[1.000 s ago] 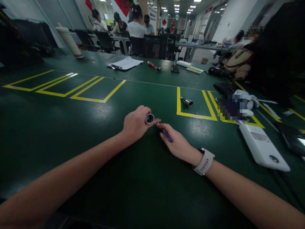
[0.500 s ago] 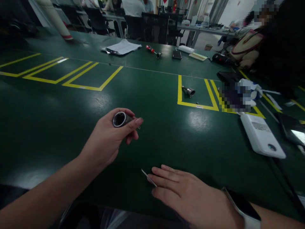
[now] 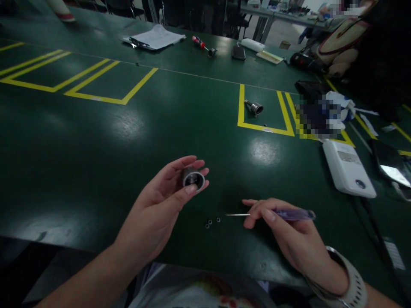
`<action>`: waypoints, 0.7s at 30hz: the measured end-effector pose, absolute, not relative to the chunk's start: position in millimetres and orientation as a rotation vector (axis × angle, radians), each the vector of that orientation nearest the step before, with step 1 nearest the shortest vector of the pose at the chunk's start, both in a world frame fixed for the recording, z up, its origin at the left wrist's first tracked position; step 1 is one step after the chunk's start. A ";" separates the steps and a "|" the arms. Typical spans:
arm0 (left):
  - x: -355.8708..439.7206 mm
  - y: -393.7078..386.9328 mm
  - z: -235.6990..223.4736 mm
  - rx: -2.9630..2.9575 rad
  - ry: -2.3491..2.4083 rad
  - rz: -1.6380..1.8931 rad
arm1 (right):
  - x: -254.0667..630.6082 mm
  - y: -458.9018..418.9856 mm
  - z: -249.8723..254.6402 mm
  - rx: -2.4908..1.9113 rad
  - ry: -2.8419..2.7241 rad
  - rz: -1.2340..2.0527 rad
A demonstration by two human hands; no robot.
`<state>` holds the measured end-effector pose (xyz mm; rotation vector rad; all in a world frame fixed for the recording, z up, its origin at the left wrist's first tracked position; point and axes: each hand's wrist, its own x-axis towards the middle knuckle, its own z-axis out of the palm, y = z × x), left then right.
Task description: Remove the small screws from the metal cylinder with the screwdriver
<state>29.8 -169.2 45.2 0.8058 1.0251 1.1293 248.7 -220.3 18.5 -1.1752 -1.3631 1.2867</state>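
Note:
My left hand (image 3: pixel 170 192) holds a short, hollow metal cylinder (image 3: pixel 194 179), its fingers and thumb wrapped round the sides. The round mouth faces me, with some parts inside too dark to make out. Lower right, my right hand (image 3: pixel 282 222) grips a small screwdriver (image 3: pixel 293 214) with a see-through purple handle. Its thin shaft points left, toward the cylinder, without touching it. Between the hands, three tiny dark ring-shaped pieces (image 3: pixel 209 222) lie on the green table (image 3: pixel 144 141).
Inside a yellow-taped box at right lies a metal funnel-shaped part (image 3: pixel 255 108). A white device (image 3: pixel 348 169) with a cable stands right of it. Farther back are a clipboard with papers (image 3: pixel 157 37), a red-handled screwdriver (image 3: pixel 199 41) and a black box (image 3: pixel 238 52). A person sits at far right.
My right hand has gone from lying flat over a thin shaft to gripping the screwdriver, farther right. My left hand has moved right and lower, turning the cylinder's mouth. The tiny rings now show.

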 end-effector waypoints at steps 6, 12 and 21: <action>35.6 -177.1 33.2 0.843 1.057 1.137 | 239.0 -219.4 31.1 -1.219 -1.642 1.122; 33.6 -178.9 29.5 0.839 1.039 1.135 | 235.5 -222.2 30.9 -1.188 -1.752 1.017; 32.1 -180.3 29.5 0.808 1.045 1.136 | 216.7 -216.7 54.4 -1.018 -2.295 0.623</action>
